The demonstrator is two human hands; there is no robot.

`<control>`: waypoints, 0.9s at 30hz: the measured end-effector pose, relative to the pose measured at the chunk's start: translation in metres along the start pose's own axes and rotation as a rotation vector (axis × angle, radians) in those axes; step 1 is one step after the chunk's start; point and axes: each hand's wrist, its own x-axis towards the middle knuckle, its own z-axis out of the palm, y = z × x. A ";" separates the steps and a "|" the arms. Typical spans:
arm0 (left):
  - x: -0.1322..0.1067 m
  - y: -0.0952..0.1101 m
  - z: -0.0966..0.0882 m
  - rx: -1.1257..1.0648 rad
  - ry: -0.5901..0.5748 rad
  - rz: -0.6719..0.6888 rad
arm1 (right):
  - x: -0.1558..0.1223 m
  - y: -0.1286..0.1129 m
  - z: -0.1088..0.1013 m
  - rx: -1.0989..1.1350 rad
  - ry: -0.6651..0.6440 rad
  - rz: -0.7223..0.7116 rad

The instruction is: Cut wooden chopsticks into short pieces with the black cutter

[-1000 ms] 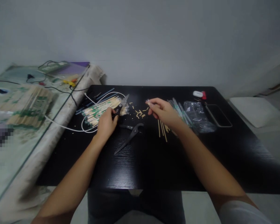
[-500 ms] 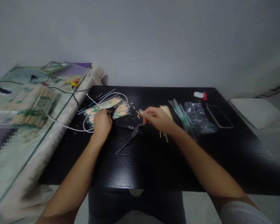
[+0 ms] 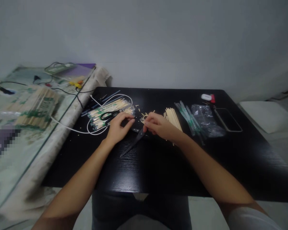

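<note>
Black shears (image 3: 134,140): flat on tabletop (image 3: 158,169), long axis diagonal, tips toward the person, handles under both hands. Right hand (image 3: 159,126): fingers pinching short pale piece (image 3: 142,120). Left hand (image 3: 118,127): fingers loosely extended, tips just left of that piece. Beyond: wrapped stick bundle (image 3: 117,105), small scissors (image 3: 109,115) on top.

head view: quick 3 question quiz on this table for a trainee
1. True or false: the scissors lie on the stick bundle.
2. Which lies furthest right on the table? A scissors, B bag, C phone.
3. Which is nearer the loose sticks, the left hand or the right hand?

Key: 1 true; 2 C; 3 right hand.
</note>
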 end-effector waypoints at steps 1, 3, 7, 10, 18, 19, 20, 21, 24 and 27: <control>-0.002 0.005 0.003 -0.095 -0.028 -0.034 | 0.000 0.001 0.001 0.007 -0.004 0.011; -0.004 0.010 0.009 -0.269 -0.075 -0.139 | 0.001 0.002 0.002 0.021 -0.016 0.033; -0.007 0.013 0.014 -0.459 -0.099 -0.300 | 0.004 0.010 0.005 0.041 -0.055 0.064; -0.006 0.014 0.014 -0.501 -0.107 -0.346 | 0.006 0.014 0.006 0.044 -0.048 0.070; -0.005 0.021 0.011 -0.627 -0.187 -0.373 | 0.005 0.013 0.007 -0.043 -0.045 0.017; -0.005 0.021 0.012 -0.627 -0.184 -0.378 | 0.005 0.014 0.007 -0.055 -0.032 0.022; -0.005 0.021 0.012 -0.624 -0.172 -0.384 | 0.006 0.015 0.007 -0.061 -0.021 0.028; -0.004 0.020 0.012 -0.616 -0.151 -0.391 | 0.006 0.016 0.007 -0.065 -0.014 0.035; -0.002 0.016 0.010 -0.586 -0.042 -0.408 | 0.007 0.017 0.003 -0.114 -0.036 0.051; 0.002 0.008 0.007 -0.581 0.105 -0.419 | 0.007 0.014 -0.004 -0.213 -0.062 0.079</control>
